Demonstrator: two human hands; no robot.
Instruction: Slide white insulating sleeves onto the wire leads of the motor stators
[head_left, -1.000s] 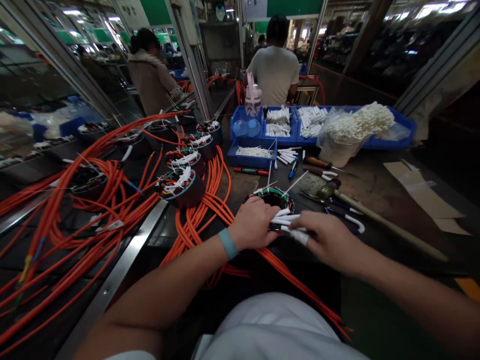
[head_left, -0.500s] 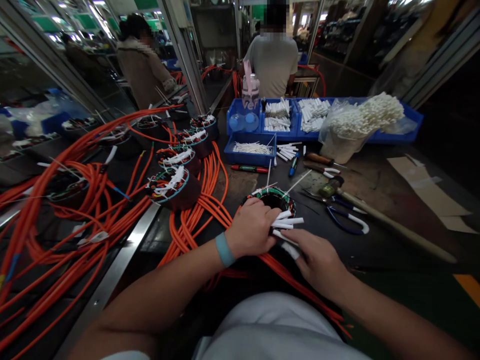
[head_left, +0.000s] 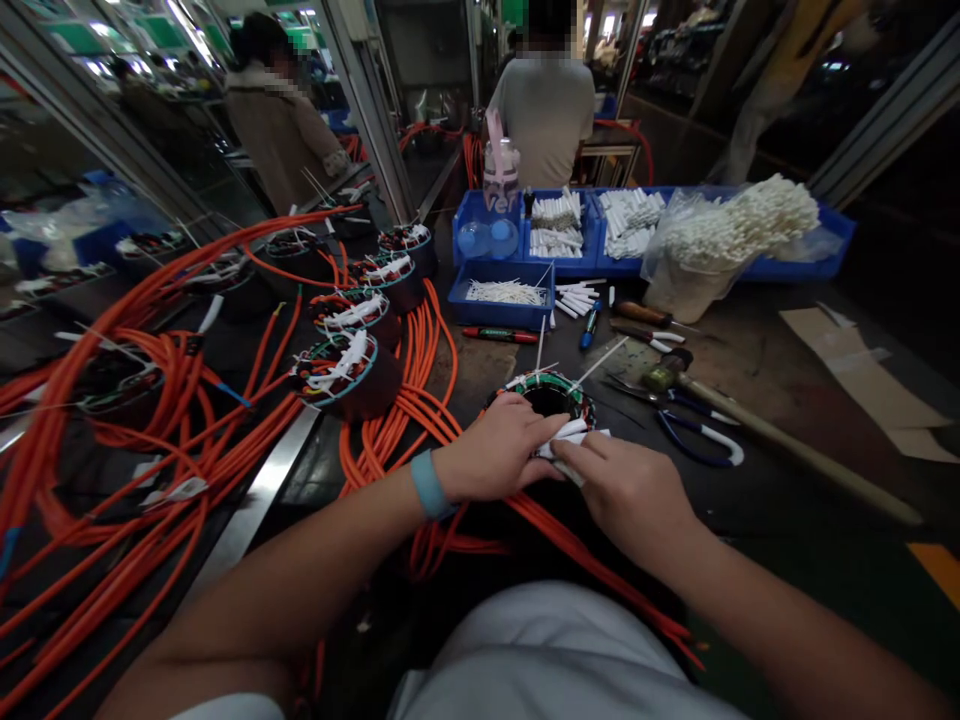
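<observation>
A round motor stator [head_left: 538, 383] with a green edge and coloured windings stands in front of me. At its near rim, my left hand [head_left: 499, 452] is closed around a bundle of white sleeves [head_left: 574, 428]. My right hand [head_left: 631, 490] meets it from the right, thumb and fingers pinched on the same sleeves. The fingers hide most of the bundle and the near part of the stator. Two thin white ties [head_left: 600, 362] stick up from its far rim. Orange cables [head_left: 574, 545] run out below my hands toward the lower right.
Several finished-looking stators [head_left: 346, 368] and orange cables [head_left: 405, 410] fill the left. Blue bins [head_left: 559, 266] hold white sleeves and ties behind. On the right lie a mallet [head_left: 795, 440], pliers [head_left: 705, 440], a screwdriver [head_left: 645, 313] and cardboard [head_left: 862, 380]. Co-workers [head_left: 544, 110] are beyond.
My right hand has moved up and left, closing over the sleeve ends beside my left hand. The left hand stays at the stator's rim, its thumb now along the bundle.
</observation>
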